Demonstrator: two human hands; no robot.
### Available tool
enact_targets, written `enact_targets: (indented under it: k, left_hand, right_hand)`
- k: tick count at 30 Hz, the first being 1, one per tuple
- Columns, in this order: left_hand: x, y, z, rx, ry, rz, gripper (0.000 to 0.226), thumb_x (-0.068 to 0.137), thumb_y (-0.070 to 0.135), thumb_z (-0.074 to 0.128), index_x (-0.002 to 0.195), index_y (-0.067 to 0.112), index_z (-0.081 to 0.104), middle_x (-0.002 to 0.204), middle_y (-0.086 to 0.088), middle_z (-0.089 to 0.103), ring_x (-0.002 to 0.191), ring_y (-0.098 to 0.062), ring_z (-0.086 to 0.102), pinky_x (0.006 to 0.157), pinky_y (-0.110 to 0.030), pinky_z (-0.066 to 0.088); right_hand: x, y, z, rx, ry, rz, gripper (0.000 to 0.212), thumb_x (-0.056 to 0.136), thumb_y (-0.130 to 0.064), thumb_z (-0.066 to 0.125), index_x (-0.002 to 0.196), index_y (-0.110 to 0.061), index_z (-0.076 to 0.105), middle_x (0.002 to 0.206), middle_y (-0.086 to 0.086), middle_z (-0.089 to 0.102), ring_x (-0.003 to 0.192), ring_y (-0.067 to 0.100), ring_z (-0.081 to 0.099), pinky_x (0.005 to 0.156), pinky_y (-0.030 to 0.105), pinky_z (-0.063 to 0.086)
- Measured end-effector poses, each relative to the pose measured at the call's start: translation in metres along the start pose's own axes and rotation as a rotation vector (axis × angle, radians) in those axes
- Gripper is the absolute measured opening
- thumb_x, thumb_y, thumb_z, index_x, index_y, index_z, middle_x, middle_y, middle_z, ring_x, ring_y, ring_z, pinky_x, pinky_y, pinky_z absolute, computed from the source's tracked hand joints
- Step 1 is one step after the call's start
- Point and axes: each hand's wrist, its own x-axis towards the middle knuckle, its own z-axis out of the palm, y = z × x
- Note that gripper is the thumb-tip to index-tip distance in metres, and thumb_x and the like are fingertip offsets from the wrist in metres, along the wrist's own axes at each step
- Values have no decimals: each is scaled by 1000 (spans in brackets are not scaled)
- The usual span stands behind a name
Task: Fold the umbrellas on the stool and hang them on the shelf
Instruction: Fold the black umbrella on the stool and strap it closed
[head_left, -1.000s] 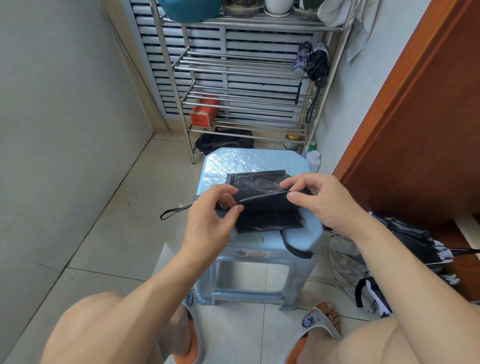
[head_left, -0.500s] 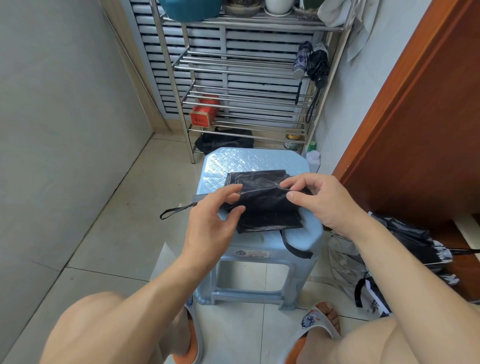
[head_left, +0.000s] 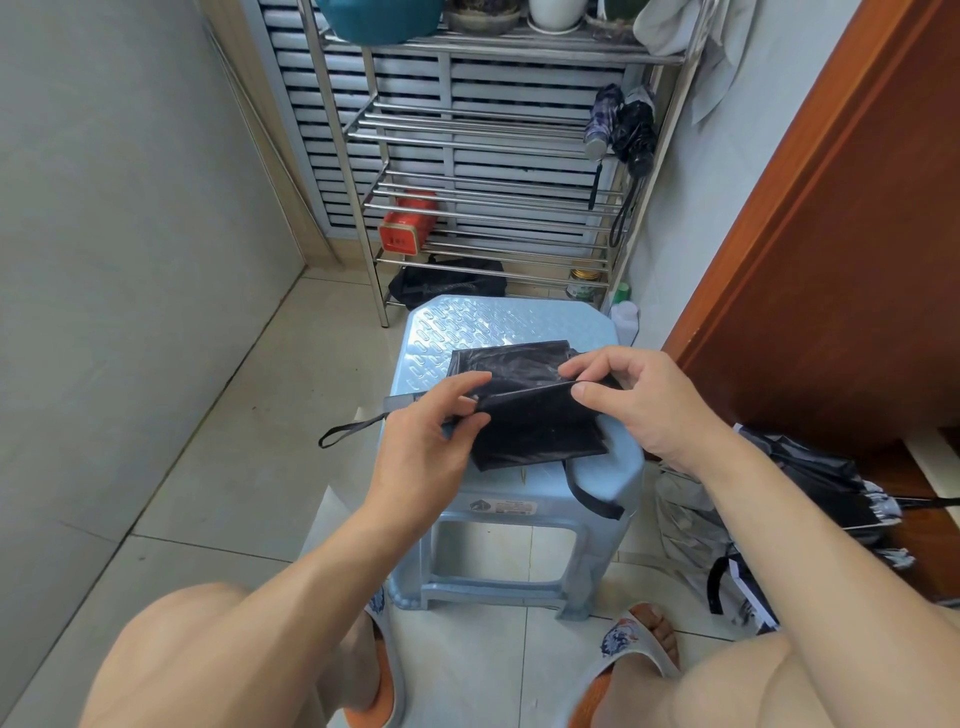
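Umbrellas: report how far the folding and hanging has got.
Done: two folded umbrellas hang on the right post of the metal shelf. In hand: a black umbrella lies on the blue stool; the left hand and right hand pinch a fold of its canopy, with the strap hanging loose. Left: wrap and hang it, then do the unfolded umbrellas on the floor.

Pale blue plastic stool on tiled floor, black umbrella on top
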Motion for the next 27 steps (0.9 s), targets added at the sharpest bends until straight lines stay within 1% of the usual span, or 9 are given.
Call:
enact_targets:
  k: [4,7,10,12,14,17,20,25,27]
  left_hand:
    - [5,-4,3,136,-105,116,48,101,8,58,140,34,59,98,10,69,95,-15,60,91,-30,47]
    - [3,-3,2,261,-191,186,54,102,16,45,152,36,43,103,3,60,98,-16,47,96,-30,35]
    - [5,1,1,341,-204,204,60,100,24,62,155,34,38,104,0,58,102,-19,50,97,-29,32]
    - [8,-1,2,377,-185,234,59,95,24,71,149,28,48,101,1,65,100,-20,60,97,-31,35]
    - [13,-5,-1,320,-95,222,42,91,25,72,132,24,65,96,5,72,92,-18,68,93,-32,39]
    - [14,-4,-7,213,5,197,24,88,21,80,112,23,75,92,11,76,88,-2,68,93,-14,34]
    - [10,-1,-11,188,14,205,31,86,18,83,116,23,75,91,11,76,93,14,61,92,-6,30]
    - [12,-2,-10,245,64,286,19,88,22,74,106,21,80,85,9,76,74,-12,66,81,-38,53]
    - [13,-1,-10,216,67,270,16,87,21,77,103,20,80,85,9,76,74,-15,67,82,-26,52]
  right_hand:
    - [-1,1,1,-28,-6,2,11,89,-6,74,80,-10,70,109,-8,76,110,10,68,109,44,47]
    - [-1,0,1,-34,-13,5,11,89,-6,74,80,-10,70,110,-8,75,111,9,67,109,42,47]
    - [-1,-1,1,-32,-14,4,10,89,-5,74,81,-8,69,110,-7,75,110,10,68,108,42,47]
    - [-1,0,1,-18,-7,4,10,89,-4,73,81,-7,69,110,-6,76,110,10,68,109,43,47]
    - [0,1,0,8,1,4,11,89,-3,73,79,-7,69,110,-5,76,111,12,68,109,44,47]
    - [0,2,0,25,9,0,14,89,-1,73,78,-8,68,108,-5,76,110,13,69,109,46,47]
    - [0,2,0,20,3,-2,14,89,-2,73,78,-8,68,108,-6,76,110,12,69,109,45,47]
    - [1,1,0,14,3,2,12,89,-2,73,79,-7,68,109,-6,76,110,11,68,109,45,47]
    - [1,2,1,13,4,0,11,89,-2,73,80,-5,68,108,-6,76,109,12,68,109,45,47]
